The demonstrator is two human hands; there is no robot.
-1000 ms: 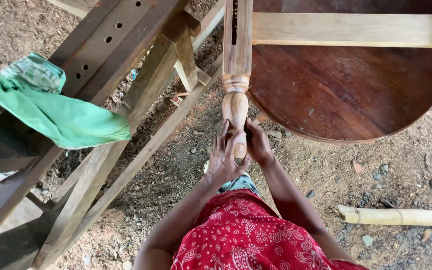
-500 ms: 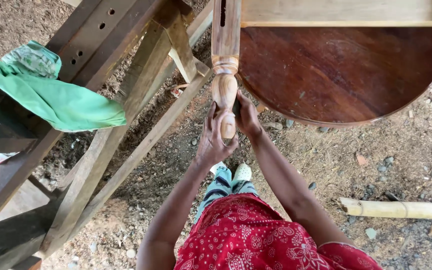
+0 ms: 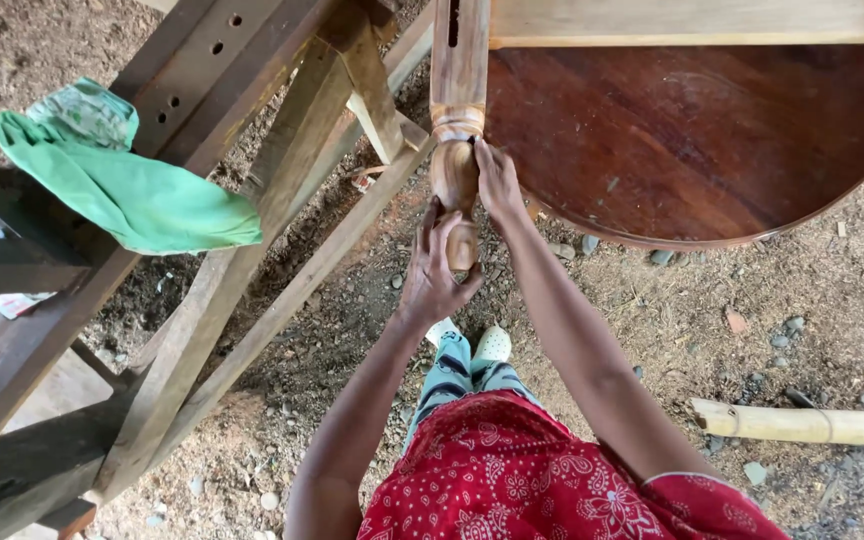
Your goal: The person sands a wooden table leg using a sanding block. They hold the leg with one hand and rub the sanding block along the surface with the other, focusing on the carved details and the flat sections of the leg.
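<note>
Two hands meet on a turned wooden leg [image 3: 457, 175] that points down from a pale rail [image 3: 692, 20] at the top of the view. The left hand [image 3: 435, 275] wraps the leg's small end knob, fingers curled round it from the left and thumb on its right, closed on it. The right hand [image 3: 497, 180], just above the left, lies with its palm and fingers against the right side of the wider bulb; its fingers are nearly straight, pressing on the wood more than gripping it. The two hands are close but apart.

Right of the right hand, and behind the leg, a dark round tabletop [image 3: 692, 140] stands on edge, its curved rim near the ground. Left of the left hand, a bench [image 3: 202, 90] of rough beams with drilled holes slants across the view, and a green cloth [image 3: 122, 190] is draped over it, well apart from both hands. Below the hands, between the forearms, are the person's light shoes [image 3: 474, 345] and a red patterned garment [image 3: 542, 475]. On the dirt ground [image 3: 752, 320] below and right of the right arm lies a pale stick [image 3: 802, 423], with small stones scattered about it.
</note>
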